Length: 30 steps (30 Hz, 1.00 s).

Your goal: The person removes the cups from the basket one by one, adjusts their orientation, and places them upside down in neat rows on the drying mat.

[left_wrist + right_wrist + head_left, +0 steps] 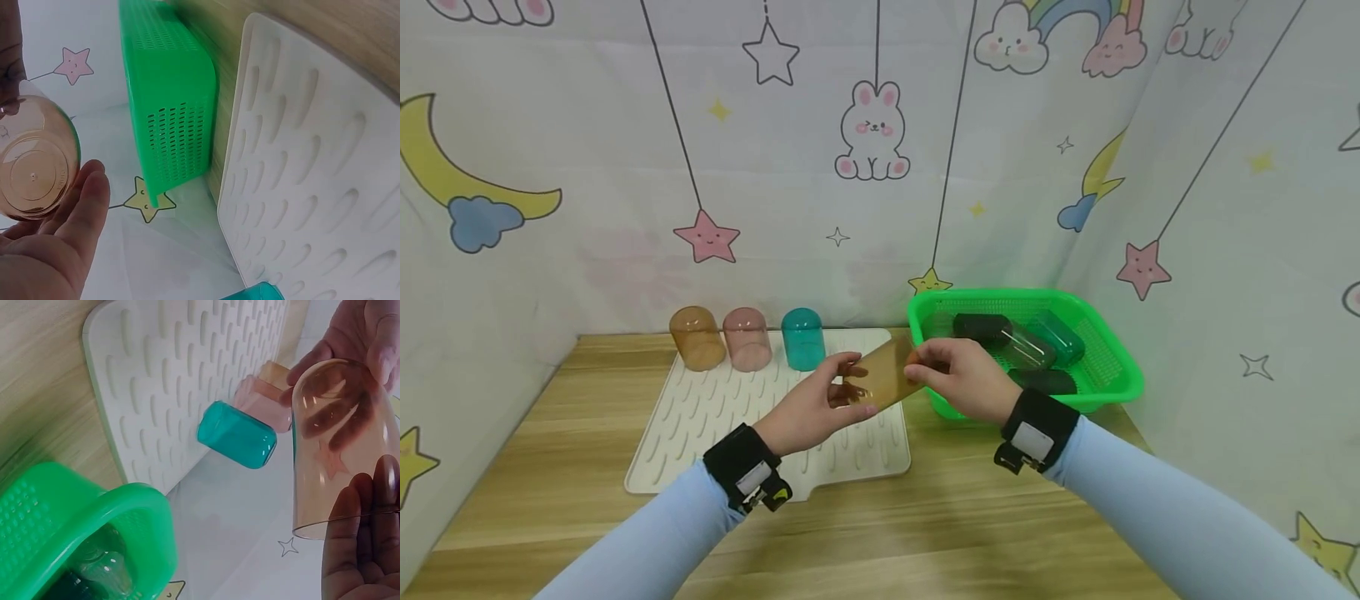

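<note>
An amber see-through cup [886, 372] is tilted in the air between both hands, over the right part of the white drying mat [857, 454]. My left hand [816, 404] holds its rounded base end, fingers and thumb around it; the left wrist view shows this base [34, 178] closely. At the rim end my right hand [966, 375] pinches the cup's wall, as the right wrist view shows with the fingers [381, 487] at the rim. Three cups stand upside down along the mat's back edge: amber [697, 340], pink [748, 340] and teal [803, 340].
A green perforated basket [1123, 379] stands right of the mat, partly behind my right hand. Inside lie several cups, among them a dark one [981, 327], a clear one [1030, 348] and a green one [1060, 337]. A patterned curtain [820, 283] borders the wooden table [925, 533].
</note>
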{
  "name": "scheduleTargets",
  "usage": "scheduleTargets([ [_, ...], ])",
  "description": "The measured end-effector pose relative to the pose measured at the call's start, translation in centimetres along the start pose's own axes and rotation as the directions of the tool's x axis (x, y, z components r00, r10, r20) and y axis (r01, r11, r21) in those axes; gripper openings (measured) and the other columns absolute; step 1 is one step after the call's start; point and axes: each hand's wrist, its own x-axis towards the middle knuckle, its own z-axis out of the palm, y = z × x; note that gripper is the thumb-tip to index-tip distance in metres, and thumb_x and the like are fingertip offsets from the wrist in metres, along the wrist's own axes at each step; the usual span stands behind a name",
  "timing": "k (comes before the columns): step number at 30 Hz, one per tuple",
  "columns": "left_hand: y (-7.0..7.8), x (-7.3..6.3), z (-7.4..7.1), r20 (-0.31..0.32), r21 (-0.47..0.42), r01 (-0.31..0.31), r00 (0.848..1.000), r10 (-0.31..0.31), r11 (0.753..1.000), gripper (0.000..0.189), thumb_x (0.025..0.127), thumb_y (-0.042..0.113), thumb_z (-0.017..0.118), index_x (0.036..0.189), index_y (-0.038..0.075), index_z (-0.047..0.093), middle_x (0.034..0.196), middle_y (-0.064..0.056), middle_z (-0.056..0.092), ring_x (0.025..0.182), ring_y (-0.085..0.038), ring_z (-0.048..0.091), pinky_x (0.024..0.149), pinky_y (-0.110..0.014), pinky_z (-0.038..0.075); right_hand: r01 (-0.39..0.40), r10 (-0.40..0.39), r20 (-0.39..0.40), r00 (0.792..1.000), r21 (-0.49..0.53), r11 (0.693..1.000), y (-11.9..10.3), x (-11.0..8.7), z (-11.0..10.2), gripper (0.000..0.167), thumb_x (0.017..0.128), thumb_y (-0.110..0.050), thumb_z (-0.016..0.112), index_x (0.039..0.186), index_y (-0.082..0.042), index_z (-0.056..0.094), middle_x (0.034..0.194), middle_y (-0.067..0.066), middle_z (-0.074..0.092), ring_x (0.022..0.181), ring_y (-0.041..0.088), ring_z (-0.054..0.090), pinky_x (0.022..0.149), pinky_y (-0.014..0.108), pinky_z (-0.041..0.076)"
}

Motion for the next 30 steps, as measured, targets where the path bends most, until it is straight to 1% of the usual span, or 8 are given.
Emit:
scheduleTargets([
  [5, -0.1, 0.0, -0.1, -0.031, -0.002, -0.006, 0.999, 0.006, 1.0, 0.075, 0.095, 0.033, 0.074, 0.152, 0.009, 0.031, 0.145, -0.012, 0.047, 0.126, -0.029, 0.059, 0.105, -0.042, 0.054, -0.025, 0.025, 0.006, 1.0, 0.024, 0.999, 0.2, 0.0, 0.2, 0.016, 0.099, -0.023, 0.067, 0.106, -0.01, 0.073, 0.096, 0.002, 0.073, 0.084, 0.016, 0.063, 0.079, 0.03, 0.054],
  [10, -0.2, -0.1, -0.3, -0.054, -0.026, -0.008, 0.999, 0.007, 1.0, 0.073, 0.094, 0.032, 0.075, 0.148, 0.009, 0.032, 0.142, -0.012, 0.047, 0.126, -0.03, 0.06, 0.104, -0.041, 0.055, -0.048, 0.047, 0.008, 0.999, 0.044, 0.998, 0.4, 0.1, 0.3, 0.018, 0.099, -0.024, 0.067, 0.108, -0.01, 0.073, 0.098, 0.003, 0.074, 0.086, 0.016, 0.065, 0.08, 0.029, 0.055],
  [15, -0.2, -0.1, -0.6, -0.074, -0.012, -0.012, 0.997, 0.011, 1.0, 0.072, 0.093, 0.034, 0.075, 0.146, 0.01, 0.033, 0.14, -0.012, 0.048, 0.124, -0.029, 0.06, 0.104, -0.041, 0.055, -0.05, 0.05, 0.005, 0.999, 0.026, 0.998, 0.5, 0.1, 0.2, 0.017, 0.098, -0.026, 0.069, 0.106, -0.012, 0.073, 0.098, 0.001, 0.071, 0.09, 0.016, 0.065, 0.085, 0.034, 0.057],
  [18, -0.1, -0.2, -0.8, -0.08, -0.014, -0.013, 0.997, 0.012, 1.0, 0.071, 0.094, 0.033, 0.075, 0.146, 0.01, 0.033, 0.139, -0.012, 0.048, 0.124, -0.029, 0.058, 0.106, -0.043, 0.054, -0.048, 0.048, 0.0, 0.999, 0.004, 0.999, 0.6, 0.1, 0.2, 0.019, 0.097, -0.028, 0.07, 0.11, -0.013, 0.071, 0.101, 0.0, 0.071, 0.094, 0.016, 0.065, 0.09, 0.037, 0.057],
  [22, 0.0, -0.3, -1.1, -0.082, -0.017, -0.02, 0.996, 0.018, 1.0, 0.072, 0.093, 0.032, 0.075, 0.146, 0.01, 0.033, 0.139, -0.012, 0.049, 0.123, -0.029, 0.057, 0.106, -0.043, 0.053, -0.024, 0.022, -0.032, 0.999, -0.05, 0.998, 0.5, 0.2, -0.2, 0.028, 0.096, -0.031, 0.071, 0.117, -0.013, 0.067, 0.108, 0.001, 0.07, 0.098, 0.018, 0.064, 0.093, 0.04, 0.057],
  [25, 0.0, -0.3, -1.2, -0.086, -0.009, -0.022, 0.996, 0.021, 1.0, 0.072, 0.093, 0.032, 0.076, 0.146, 0.009, 0.033, 0.138, -0.012, 0.049, 0.121, -0.028, 0.057, 0.104, -0.042, 0.054, 0.007, -0.013, -0.061, 0.998, -0.107, 0.994, 0.3, 0.2, -0.3, 0.035, 0.096, -0.033, 0.072, 0.122, -0.011, 0.064, 0.116, 0.004, 0.067, 0.105, 0.022, 0.064, 0.097, 0.043, 0.056],
  [28, 0.0, -0.3, -1.2, -0.085, 0.003, -0.02, 0.996, 0.02, 1.0, 0.072, 0.093, 0.033, 0.076, 0.146, 0.01, 0.034, 0.137, -0.012, 0.049, 0.12, -0.028, 0.057, 0.101, -0.041, 0.055, 0.05, -0.064, -0.079, 0.995, -0.176, 0.983, 0.1, 0.4, -0.4, 0.045, 0.095, -0.034, 0.073, 0.129, -0.009, 0.06, 0.126, 0.007, 0.063, 0.114, 0.026, 0.062, 0.102, 0.046, 0.055],
  [30, 0.1, -0.3, -1.2, -0.082, 0.009, -0.019, 0.996, 0.02, 1.0, 0.071, 0.093, 0.033, 0.076, 0.146, 0.01, 0.034, 0.137, -0.011, 0.049, 0.119, -0.029, 0.057, 0.1, -0.041, 0.055, 0.082, -0.1, -0.073, 0.992, -0.222, 0.972, -0.1, 0.5, -0.4, 0.05, 0.093, -0.036, 0.075, 0.133, -0.009, 0.058, 0.13, 0.007, 0.06, 0.118, 0.026, 0.06, 0.104, 0.046, 0.054],
])
